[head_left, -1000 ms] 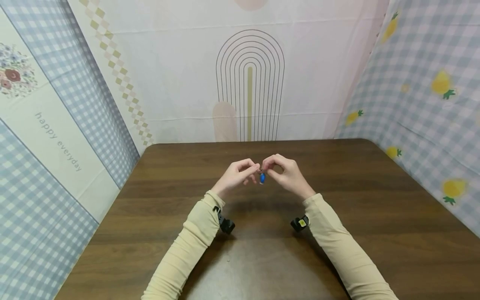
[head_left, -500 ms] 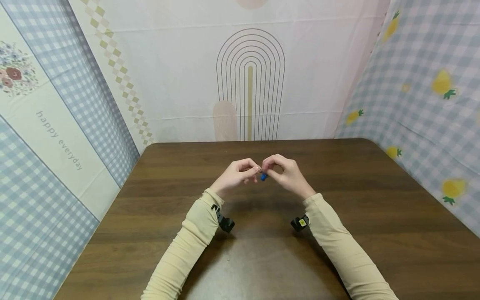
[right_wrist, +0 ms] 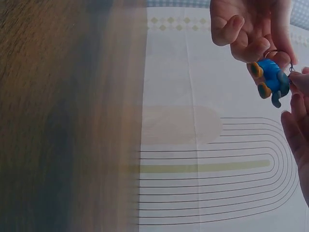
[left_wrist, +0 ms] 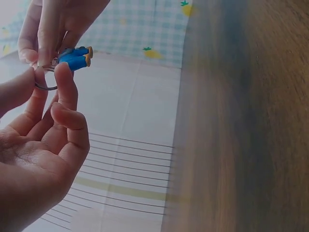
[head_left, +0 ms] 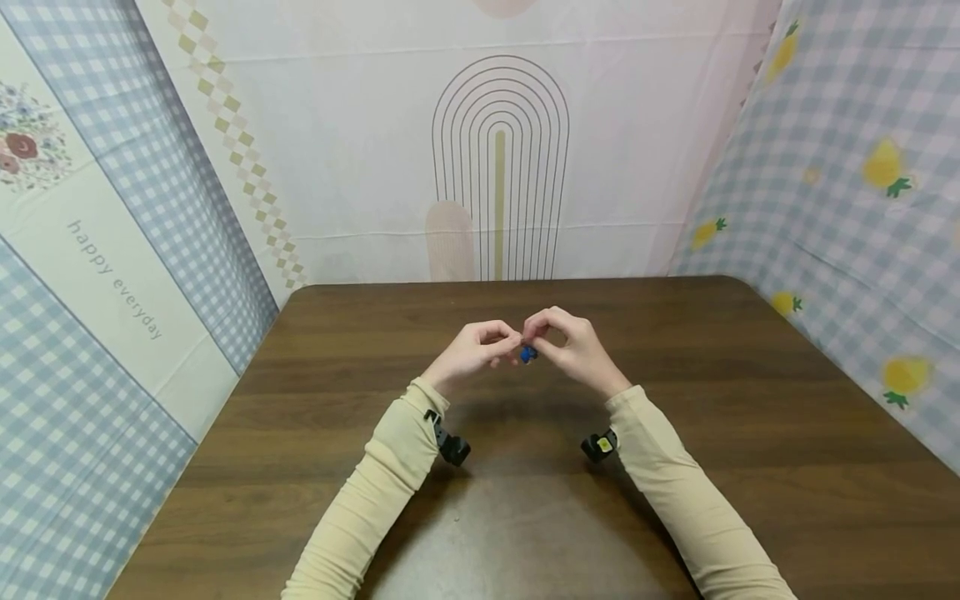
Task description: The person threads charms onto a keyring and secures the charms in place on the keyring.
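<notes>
A small keychain hangs between the two hands above the table. Its blue figure (head_left: 528,354) has yellow-orange feet, and in the right wrist view the figure (right_wrist: 271,78) shows grey limbs at one end. My left hand (head_left: 472,352) pinches the metal key ring (left_wrist: 46,88) between thumb and finger, its other fingers loosely curled. Facing it, my right hand (head_left: 576,352) pinches the small link where the figure joins the ring, thumb against forefinger. The fingertips of both hands nearly meet and partly hide this joint.
Under the hands lies a brown wooden table (head_left: 517,517). A white printed cloth (head_left: 360,167) hangs behind its far edge, with checked cloths (head_left: 847,242) at the sides. Each beige sleeve (head_left: 397,450) carries a black wrist camera (head_left: 453,450).
The blue figure, which hung straight down a second ago, has tilted and drawn up closer to the right fingertips. Both hands stay in nearly the same place.
</notes>
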`<state>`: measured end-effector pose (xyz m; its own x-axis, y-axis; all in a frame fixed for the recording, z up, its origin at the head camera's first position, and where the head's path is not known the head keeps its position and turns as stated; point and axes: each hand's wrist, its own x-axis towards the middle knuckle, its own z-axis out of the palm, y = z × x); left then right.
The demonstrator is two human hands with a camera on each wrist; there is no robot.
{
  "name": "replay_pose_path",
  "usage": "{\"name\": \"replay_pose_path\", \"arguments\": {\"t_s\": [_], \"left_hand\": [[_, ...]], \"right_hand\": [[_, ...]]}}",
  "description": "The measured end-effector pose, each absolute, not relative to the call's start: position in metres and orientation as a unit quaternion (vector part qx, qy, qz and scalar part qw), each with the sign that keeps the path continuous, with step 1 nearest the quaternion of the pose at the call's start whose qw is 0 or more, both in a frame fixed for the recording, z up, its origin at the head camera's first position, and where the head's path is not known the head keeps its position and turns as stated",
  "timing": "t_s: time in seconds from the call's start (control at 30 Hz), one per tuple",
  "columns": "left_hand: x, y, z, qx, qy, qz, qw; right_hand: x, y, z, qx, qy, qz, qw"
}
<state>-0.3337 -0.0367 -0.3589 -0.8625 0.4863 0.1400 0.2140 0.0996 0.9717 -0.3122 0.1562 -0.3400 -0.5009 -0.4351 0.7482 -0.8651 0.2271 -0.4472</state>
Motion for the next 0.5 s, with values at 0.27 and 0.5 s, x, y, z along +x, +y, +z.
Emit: {"name": "replay_pose_path", "arguments": {"t_s": [0.27, 0.5], "left_hand": [[-0.337, -0.037, -0.363, 0.225, 0.728, 0.640, 0.100], [-0.337, -0.039, -0.360, 0.217, 0.747, 0.620, 0.105]], "right_hand": [[-0.313, 0.157, -0.343, 0.395, -0.781, 0.436, 0.208], [-0.332, 0.162, -0.363, 0.361, -0.797, 0.467, 0.131]]}}
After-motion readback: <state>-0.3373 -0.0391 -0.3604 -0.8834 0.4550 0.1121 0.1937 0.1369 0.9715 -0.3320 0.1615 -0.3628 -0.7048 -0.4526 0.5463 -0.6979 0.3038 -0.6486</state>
